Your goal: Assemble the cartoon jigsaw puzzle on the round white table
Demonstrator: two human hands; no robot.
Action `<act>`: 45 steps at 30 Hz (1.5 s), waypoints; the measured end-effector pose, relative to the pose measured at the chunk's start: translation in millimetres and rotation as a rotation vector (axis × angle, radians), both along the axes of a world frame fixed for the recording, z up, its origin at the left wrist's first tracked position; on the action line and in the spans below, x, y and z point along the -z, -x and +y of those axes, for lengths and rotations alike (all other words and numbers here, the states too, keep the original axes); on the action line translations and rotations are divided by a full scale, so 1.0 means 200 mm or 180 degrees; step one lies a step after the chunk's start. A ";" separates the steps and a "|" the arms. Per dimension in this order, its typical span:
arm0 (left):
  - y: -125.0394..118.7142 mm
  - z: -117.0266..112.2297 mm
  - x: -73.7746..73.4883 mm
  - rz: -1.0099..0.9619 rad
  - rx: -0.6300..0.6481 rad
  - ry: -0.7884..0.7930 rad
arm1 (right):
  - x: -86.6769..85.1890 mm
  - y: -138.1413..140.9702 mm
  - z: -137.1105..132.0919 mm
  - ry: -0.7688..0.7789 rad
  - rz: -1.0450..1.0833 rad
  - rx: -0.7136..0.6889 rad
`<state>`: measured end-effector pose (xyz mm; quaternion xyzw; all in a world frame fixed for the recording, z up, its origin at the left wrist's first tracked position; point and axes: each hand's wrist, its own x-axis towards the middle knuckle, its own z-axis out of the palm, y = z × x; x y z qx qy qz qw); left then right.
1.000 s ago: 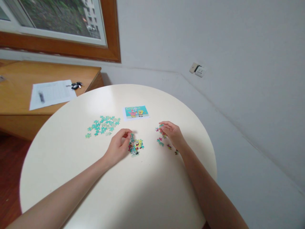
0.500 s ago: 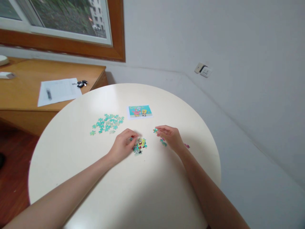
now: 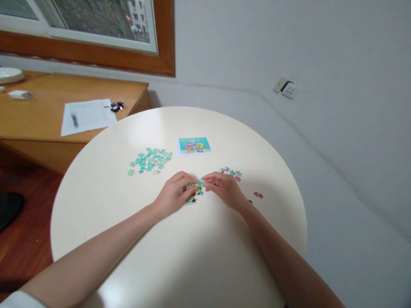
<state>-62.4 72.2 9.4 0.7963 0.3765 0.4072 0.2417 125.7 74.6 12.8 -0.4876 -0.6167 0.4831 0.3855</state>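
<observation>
A small joined section of jigsaw puzzle [image 3: 192, 199], yellow, teal and white, lies flat on the round table. My left hand [image 3: 176, 190] rests over its left side, with curled fingers and thumb gripping it and covering part of the picture. At the section's upper right edge, my right hand [image 3: 224, 188] pinches a small teal and yellow puzzle piece [image 3: 201, 182] between thumb and fingertips. Whether that piece is locked into the section cannot be made out. Loose pink and teal pieces [image 3: 236, 174] lie just behind my right hand, and a pink piece [image 3: 258, 195] sits to its right.
A spread of loose teal and pale green pieces [image 3: 150, 160] lies at the left back of the white table [image 3: 154, 261]. Behind the hands is a printed reference picture [image 3: 194, 146]. A wooden desk [image 3: 96, 85] holds a paper sheet [image 3: 88, 117] and keys [image 3: 117, 106].
My right hand has moved left with the puzzle piece, up to the joined section's edge. My left hand stays on the section. The view has shifted slightly, uncovering more loose pink pieces.
</observation>
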 end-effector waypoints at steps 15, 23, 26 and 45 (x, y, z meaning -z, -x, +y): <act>0.01 0.00 0.00 0.0092 0.0071 -0.0452 | 0.01 0.00 -0.01 -0.0055 0.0022 -0.0138; 0.01 0.00 0.00 0.0083 0.0076 -0.0499 | 0.00 0.01 -0.02 -0.0183 0.0040 -0.0185; 0.01 0.00 -0.01 0.0081 0.0084 -0.0418 | 0.01 0.00 -0.02 -0.0261 0.0068 -0.0185; 0.03 0.01 -0.03 0.0156 -0.0107 -0.0202 | 0.03 -0.03 0.00 -0.0699 -0.0442 0.0130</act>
